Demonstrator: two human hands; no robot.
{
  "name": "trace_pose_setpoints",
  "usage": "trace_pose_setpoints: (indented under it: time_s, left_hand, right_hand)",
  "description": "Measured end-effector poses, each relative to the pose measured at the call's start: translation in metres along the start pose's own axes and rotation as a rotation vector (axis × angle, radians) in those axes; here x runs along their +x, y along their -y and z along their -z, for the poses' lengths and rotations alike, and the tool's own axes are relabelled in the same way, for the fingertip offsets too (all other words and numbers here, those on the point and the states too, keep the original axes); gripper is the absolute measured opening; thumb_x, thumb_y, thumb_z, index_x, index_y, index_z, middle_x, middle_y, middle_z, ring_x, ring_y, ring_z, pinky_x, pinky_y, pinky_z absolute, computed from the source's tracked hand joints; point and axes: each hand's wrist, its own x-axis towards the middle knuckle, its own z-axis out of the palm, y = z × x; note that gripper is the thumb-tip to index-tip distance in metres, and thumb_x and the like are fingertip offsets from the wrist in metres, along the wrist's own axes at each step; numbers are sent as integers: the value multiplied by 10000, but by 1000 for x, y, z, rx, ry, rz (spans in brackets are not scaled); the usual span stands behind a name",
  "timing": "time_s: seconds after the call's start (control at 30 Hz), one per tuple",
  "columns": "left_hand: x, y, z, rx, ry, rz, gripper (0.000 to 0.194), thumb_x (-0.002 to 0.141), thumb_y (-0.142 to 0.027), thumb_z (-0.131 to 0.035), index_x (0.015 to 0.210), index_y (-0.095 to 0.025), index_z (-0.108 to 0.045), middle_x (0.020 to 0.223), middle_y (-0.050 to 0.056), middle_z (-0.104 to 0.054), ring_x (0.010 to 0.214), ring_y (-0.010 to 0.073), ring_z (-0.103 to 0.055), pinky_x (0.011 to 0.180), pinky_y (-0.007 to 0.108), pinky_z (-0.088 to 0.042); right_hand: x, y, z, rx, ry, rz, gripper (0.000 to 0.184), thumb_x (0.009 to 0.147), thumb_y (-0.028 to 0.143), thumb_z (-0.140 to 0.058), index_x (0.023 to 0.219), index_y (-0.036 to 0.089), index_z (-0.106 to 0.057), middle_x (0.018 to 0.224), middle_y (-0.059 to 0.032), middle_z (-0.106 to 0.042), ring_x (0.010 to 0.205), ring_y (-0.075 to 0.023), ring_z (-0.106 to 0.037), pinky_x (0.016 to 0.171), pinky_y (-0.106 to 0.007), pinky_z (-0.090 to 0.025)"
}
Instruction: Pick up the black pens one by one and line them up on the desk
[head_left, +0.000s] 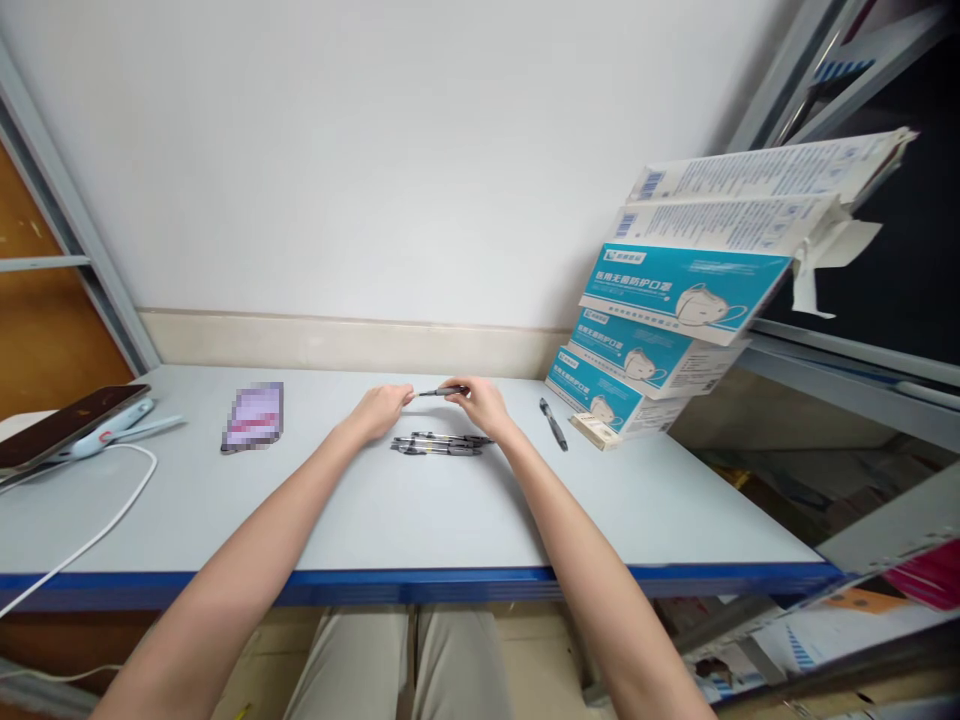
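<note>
Both my hands meet over the middle of a pale grey table [420, 520]. My right hand [480, 400] is closed round a dark pen [439, 392], held level and pointing left. My left hand [384, 405] pinches at the pen's left tip, fingers together. Just below my hands lies a small bundle of dark pens [439, 444] side by side on the table. One more dark pen [553, 423] lies alone to the right, at a slant.
Stacked blue-and-white mask boxes [675, 300] lean at the table's right back corner. A blurred purple packet [255, 415] lies left of centre. At far left a phone [67, 425] rests with a white cable [90, 530]. A white wall stands behind.
</note>
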Motion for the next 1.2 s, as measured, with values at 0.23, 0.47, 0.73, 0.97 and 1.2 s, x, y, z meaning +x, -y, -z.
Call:
trace_pose_setpoints:
  time_s: [0.23, 0.47, 0.73, 0.97, 1.2]
  left_hand:
    - [-1, 5, -7, 87, -36, -93, 306, 912, -349, -259, 857, -215, -528, 841, 58, -650, 726, 190, -575, 620, 261, -321]
    - [-2, 1, -9, 163, -21, -111, 314, 924, -340, -240, 885, -203, -519, 866, 60, -650, 753, 185, -590, 608, 260, -331]
    - [-2, -3, -9, 197, -12, -131, 299, 932, -318, -236, 880, -196, -503, 871, 55, -652, 760, 178, -602, 606, 259, -342]
    - [-2, -2, -10, 243, -5, -137, 295, 933, -312, -235, 884, -191, -500, 860, 56, -651, 754, 183, -604, 592, 260, -335]
    - [-2, -4, -7, 244, -9, -143, 311, 933, -329, -236, 880, -185, -507, 867, 58, -651, 757, 185, -604, 588, 263, -336]
  right_hand:
    - [0, -10, -1, -57, 191, -55, 264, 836, 359, -468, 874, 190, -667, 768, -8, -673, 632, -109, -532, 667, -226, -379]
    - [4, -20, -7, 162, 243, -41, 300, 844, 347, -452, 1009, 157, -614, 837, -39, -665, 636, -111, -536, 656, -240, -416]
    - [7, -28, -10, 210, 215, -20, 302, 813, 353, -496, 1000, 151, -620, 881, -57, -651, 685, -124, -533, 685, -261, -429]
    - [7, -31, -12, 197, 199, -28, 289, 697, 286, -642, 956, 159, -619, 930, -45, -637, 742, -123, -533, 706, -247, -425]
    - [7, -28, -10, 196, 244, -48, 218, 738, 261, -594, 910, 135, -640, 875, -64, -657, 694, -126, -543, 691, -259, -433]
